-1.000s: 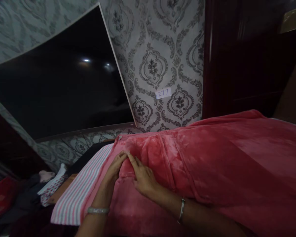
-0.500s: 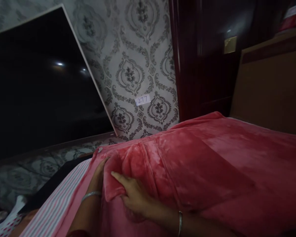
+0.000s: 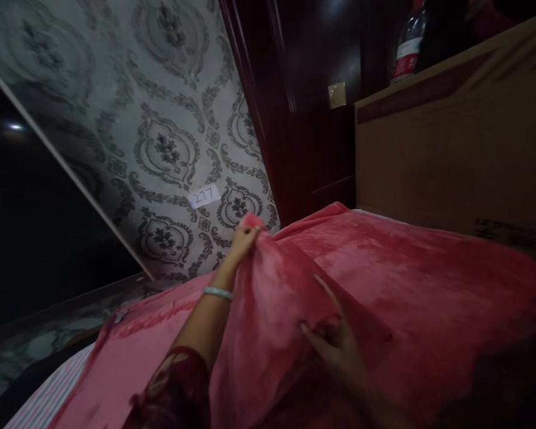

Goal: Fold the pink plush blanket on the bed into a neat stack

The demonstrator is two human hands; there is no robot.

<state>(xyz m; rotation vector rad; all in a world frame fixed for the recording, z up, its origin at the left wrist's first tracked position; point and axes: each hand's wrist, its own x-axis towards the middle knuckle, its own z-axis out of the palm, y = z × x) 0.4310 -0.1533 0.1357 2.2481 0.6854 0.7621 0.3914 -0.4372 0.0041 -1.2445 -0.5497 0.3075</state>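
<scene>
Head view showed the left hand (image 3: 243,238) at the centre of the frame, pinched shut on a corner of the blanket (image 3: 406,280) and holding that corner raised above the rest. From the grip the red cloth hung down and toward the lower right, where the right hand (image 3: 335,342) gripped a fold of it between thumb and fingers. Beyond both hands the blanket spread flat across the right half. A bangle (image 3: 217,292) circled the left wrist. Patterned wallpaper (image 3: 161,119) with a label (image 3: 204,196) filled the upper left.
</scene>
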